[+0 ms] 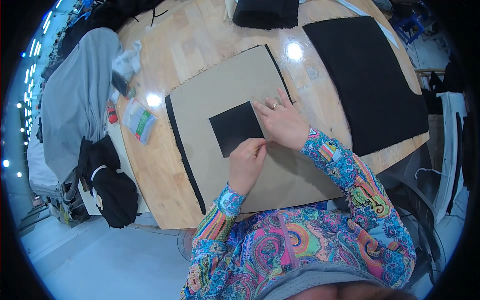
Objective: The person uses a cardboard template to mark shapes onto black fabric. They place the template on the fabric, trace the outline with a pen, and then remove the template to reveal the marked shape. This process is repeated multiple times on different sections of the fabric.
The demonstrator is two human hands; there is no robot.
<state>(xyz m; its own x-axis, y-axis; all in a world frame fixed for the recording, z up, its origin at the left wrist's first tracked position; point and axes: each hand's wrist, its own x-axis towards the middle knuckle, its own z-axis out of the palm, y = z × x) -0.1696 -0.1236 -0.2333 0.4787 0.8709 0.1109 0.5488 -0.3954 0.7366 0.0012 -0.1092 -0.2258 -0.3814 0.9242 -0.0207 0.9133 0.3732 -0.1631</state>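
Observation:
A large beige sheet, looking like a card template, lies on the table over black cloth that shows along its side edges. In its middle is a black square; whether this is a cut-out or a piece lying on top I cannot tell. My left hand is closed in a pinch at the square's near right corner, with something small and thin between the fingertips. Flat beside the square's right edge, my right hand rests on the sheet with fingers stretched out, a ring on one.
A black fabric panel covers the wooden table at right; folded black cloth sits at the far edge. Leftward are a plastic packet, a small red object, grey cloth and hanging black cloth.

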